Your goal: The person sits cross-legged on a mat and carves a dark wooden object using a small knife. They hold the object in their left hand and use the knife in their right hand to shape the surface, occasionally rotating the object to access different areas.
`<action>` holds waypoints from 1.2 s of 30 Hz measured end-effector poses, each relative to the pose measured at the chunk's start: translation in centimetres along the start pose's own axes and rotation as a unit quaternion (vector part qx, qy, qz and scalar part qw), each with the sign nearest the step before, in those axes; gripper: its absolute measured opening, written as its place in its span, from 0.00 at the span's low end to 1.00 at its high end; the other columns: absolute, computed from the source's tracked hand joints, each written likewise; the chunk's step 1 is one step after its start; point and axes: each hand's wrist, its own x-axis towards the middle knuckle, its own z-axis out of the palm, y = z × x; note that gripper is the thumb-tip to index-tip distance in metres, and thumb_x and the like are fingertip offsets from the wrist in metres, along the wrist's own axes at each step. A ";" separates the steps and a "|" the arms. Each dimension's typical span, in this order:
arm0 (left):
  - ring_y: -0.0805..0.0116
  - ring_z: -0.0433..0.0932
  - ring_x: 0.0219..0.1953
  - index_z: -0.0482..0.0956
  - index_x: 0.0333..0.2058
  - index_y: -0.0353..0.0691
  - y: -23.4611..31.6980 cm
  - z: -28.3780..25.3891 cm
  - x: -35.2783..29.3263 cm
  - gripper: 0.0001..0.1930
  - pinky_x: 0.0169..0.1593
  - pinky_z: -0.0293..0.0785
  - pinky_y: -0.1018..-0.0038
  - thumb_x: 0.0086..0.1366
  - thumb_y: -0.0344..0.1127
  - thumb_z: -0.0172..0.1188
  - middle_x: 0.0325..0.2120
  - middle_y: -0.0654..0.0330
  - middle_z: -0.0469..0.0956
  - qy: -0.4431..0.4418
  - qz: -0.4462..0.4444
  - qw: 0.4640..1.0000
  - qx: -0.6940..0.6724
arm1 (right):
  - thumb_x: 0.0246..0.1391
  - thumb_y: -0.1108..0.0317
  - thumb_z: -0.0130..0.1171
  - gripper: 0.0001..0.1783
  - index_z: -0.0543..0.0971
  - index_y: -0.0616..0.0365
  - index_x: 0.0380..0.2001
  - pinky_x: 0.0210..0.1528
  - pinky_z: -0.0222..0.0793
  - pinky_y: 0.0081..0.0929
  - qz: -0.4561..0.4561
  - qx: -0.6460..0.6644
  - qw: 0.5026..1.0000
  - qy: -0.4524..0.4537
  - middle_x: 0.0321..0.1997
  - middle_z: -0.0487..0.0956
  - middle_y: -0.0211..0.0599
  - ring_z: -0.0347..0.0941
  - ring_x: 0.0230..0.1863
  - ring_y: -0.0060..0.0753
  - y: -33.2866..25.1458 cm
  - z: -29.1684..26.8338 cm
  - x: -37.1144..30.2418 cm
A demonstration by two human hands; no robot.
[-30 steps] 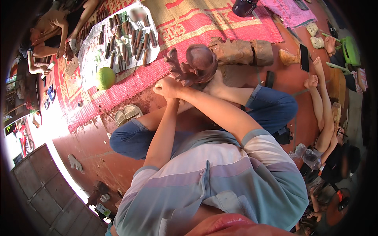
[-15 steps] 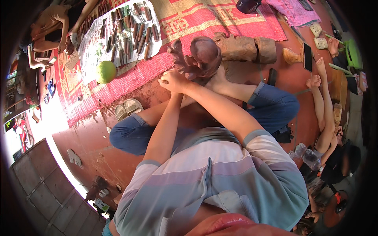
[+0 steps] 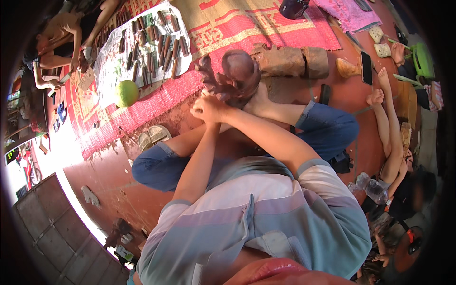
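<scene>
A dark brown carved wooden piece (image 3: 240, 71), with a rounded top and knobbly carved parts at its left, stands in front of my crossed legs beside my bare foot (image 3: 260, 100). My right hand (image 3: 217, 109) is closed at the near left side of the carving. Close against it, my left hand (image 3: 200, 113) is also closed and partly covered by the right. The fingers of both hands are curled together, and whatever they grip is hidden. Both forearms meet at the wrists.
Behind the carving lies a rough wooden block (image 3: 280, 61). Many wooden-handled tools lie on a white sheet (image 3: 107, 61) on the red and yellow mat (image 3: 223, 28), near a green round fruit (image 3: 127, 93). Sandals (image 3: 154, 137) and a phone (image 3: 366, 68) rest on the floor. Other people sit at both sides.
My hands stay together at the carving, with the grip slightly turned. The carving appears a little further left and lower in the view, as the whole scene has shifted slightly.
</scene>
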 end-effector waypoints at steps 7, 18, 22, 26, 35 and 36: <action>0.61 0.67 0.43 0.68 0.38 0.41 0.1 0.6 -0.1 0.13 0.47 0.64 0.66 0.58 0.41 0.52 0.36 0.55 0.67 -0.011 0.030 0.998 0.051 | 0.49 0.50 0.53 0.18 0.73 0.49 0.14 0.29 0.66 0.46 0.009 -0.112 0.993 -0.034 0.25 0.77 0.31 0.76 0.28 0.45 1.6 -0.5 -1.1; 0.60 0.67 0.43 0.68 0.38 0.41 0.2 0.5 -0.2 0.13 0.47 0.63 0.65 0.57 0.40 0.53 0.36 0.53 0.67 -0.041 0.044 0.994 0.094 | 0.44 0.54 0.57 0.17 0.74 0.52 0.11 0.32 0.61 0.53 -0.056 -0.030 0.998 0.023 0.20 0.74 0.36 0.73 0.31 0.45 1.7 -1.4 -1.6; 0.59 0.67 0.44 0.68 0.38 0.41 0.1 0.9 1.6 0.13 0.47 0.63 0.65 0.56 0.40 0.53 0.37 0.53 0.67 -0.039 0.045 0.991 0.121 | 0.42 0.54 0.58 0.17 0.73 0.52 0.09 0.34 0.62 0.51 -0.020 -0.005 1.000 0.010 0.20 0.75 0.33 0.72 0.34 0.43 1.8 -1.8 -1.9; 0.58 0.67 0.44 0.69 0.38 0.41 -0.1 0.4 1.0 0.13 0.47 0.63 0.64 0.56 0.39 0.54 0.37 0.53 0.67 -0.028 0.046 0.990 0.131 | 0.36 0.63 0.62 0.21 0.61 0.56 0.05 0.39 0.56 0.33 -0.073 -0.042 0.996 0.025 0.17 0.64 0.37 0.61 0.35 0.37 0.7 -1.7 -2.5; 0.57 0.67 0.44 0.69 0.38 0.41 -0.3 1.9 -1.1 0.13 0.46 0.62 0.64 0.55 0.39 0.55 0.37 0.52 0.68 -0.001 -0.002 0.991 0.136 | 0.44 0.67 0.64 0.12 0.73 0.63 0.18 0.36 0.71 0.30 -0.009 0.008 0.998 0.054 0.31 0.78 0.43 0.75 0.33 0.43 -1.2 -3.9 -2.7; 0.57 0.67 0.44 0.69 0.38 0.41 -0.2 1.8 -1.5 0.13 0.46 0.62 0.64 0.55 0.39 0.55 0.37 0.52 0.68 0.003 -0.007 0.990 0.137 | 0.44 0.68 0.64 0.12 0.73 0.64 0.18 0.35 0.71 0.30 -0.025 0.023 0.997 0.064 0.29 0.78 0.43 0.75 0.31 0.43 -1.8 -3.9 -2.9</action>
